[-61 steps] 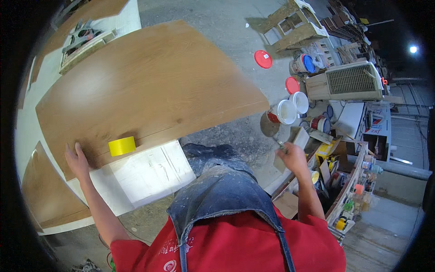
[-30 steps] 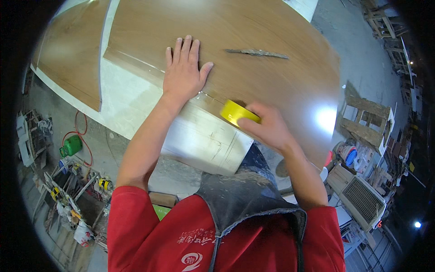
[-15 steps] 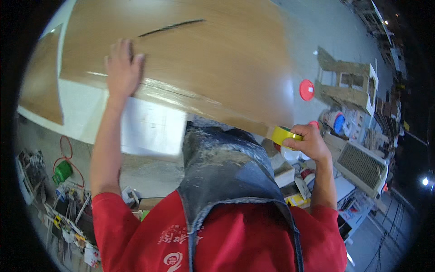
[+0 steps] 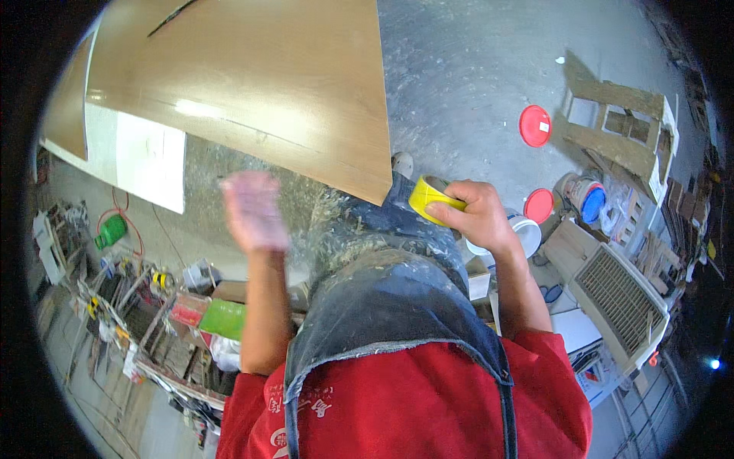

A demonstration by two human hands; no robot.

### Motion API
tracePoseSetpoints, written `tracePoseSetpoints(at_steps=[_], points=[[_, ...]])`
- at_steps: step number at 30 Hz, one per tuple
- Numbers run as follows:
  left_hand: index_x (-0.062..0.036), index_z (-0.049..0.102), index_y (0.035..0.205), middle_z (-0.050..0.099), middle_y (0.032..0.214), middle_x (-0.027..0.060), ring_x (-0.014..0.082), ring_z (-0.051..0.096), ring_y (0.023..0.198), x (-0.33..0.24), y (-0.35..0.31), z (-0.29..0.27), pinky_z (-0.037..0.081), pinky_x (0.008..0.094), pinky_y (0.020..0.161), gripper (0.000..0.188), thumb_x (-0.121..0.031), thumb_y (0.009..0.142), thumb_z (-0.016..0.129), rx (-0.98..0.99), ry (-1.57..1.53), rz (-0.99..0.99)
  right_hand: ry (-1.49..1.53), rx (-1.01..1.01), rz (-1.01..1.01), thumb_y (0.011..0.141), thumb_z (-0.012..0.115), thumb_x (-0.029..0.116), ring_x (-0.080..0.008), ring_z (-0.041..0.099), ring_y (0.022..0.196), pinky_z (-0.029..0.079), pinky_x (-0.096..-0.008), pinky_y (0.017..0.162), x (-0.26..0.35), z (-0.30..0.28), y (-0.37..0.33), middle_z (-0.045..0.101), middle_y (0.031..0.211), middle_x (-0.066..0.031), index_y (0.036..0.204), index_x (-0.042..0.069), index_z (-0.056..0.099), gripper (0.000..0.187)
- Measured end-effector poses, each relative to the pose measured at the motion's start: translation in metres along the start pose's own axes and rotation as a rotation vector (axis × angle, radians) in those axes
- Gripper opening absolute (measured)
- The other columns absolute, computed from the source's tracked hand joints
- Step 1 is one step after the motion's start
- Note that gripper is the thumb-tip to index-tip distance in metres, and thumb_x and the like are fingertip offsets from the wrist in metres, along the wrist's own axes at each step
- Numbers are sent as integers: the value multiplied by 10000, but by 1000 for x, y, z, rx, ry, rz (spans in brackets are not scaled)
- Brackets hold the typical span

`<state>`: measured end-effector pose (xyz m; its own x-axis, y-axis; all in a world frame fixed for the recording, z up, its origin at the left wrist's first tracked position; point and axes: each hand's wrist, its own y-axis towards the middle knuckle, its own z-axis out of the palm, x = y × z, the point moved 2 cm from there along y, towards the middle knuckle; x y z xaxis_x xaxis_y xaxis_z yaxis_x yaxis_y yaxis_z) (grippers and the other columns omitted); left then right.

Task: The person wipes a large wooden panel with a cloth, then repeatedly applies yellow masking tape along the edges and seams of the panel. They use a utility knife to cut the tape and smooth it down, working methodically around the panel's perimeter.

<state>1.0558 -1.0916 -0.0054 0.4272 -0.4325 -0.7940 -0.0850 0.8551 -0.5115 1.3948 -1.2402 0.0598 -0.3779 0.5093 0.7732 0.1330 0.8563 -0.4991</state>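
My right hand (image 4: 478,214) grips a roll of yellow tape (image 4: 437,201), fingers over its outer side and thumb at its near edge. The roll is just right of the near corner of a large brown wood-look board (image 4: 283,84), apart from it. My left hand (image 4: 256,210) is in the air below the board's near edge, off the board. It is smeared by motion, but the palm shows, the fingers look spread, and I see nothing in it. A dark strip (image 4: 172,17) lies on the board's far part.
A white sheet (image 4: 149,153) and another brown board (image 4: 67,103) are at left. Red round lids (image 4: 535,126) and a wooden stool-like frame (image 4: 619,122) lie on the floor at right, near a white bucket (image 4: 526,233) and a grilled unit (image 4: 621,294). Tools crowd the lower left.
My left hand has lifted off the board and moved down toward me. The board appears further left in the view. The tape roll stays in my right hand.
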Motion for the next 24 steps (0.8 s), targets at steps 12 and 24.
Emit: tracePoseSetpoints(at_steps=[12,24], points=[[-98,330,1582,393,1621,120,325,366,1492,76,-74,103,291,540,1228,829,-627,984,555,228,-664,-450,80,57,31,888,814,294,-70,470,633,392,-308,540,-26,9,6,549,654,-14,788,4,676,336],[-84,324,1583,410,1608,134,334,388,1480,77,-69,100,301,546,1222,853,-636,977,560,249,-712,-487,74,30,22,876,814,309,-107,494,615,416,-338,550,-20,14,9,563,640,-75,819,1,694,335]])
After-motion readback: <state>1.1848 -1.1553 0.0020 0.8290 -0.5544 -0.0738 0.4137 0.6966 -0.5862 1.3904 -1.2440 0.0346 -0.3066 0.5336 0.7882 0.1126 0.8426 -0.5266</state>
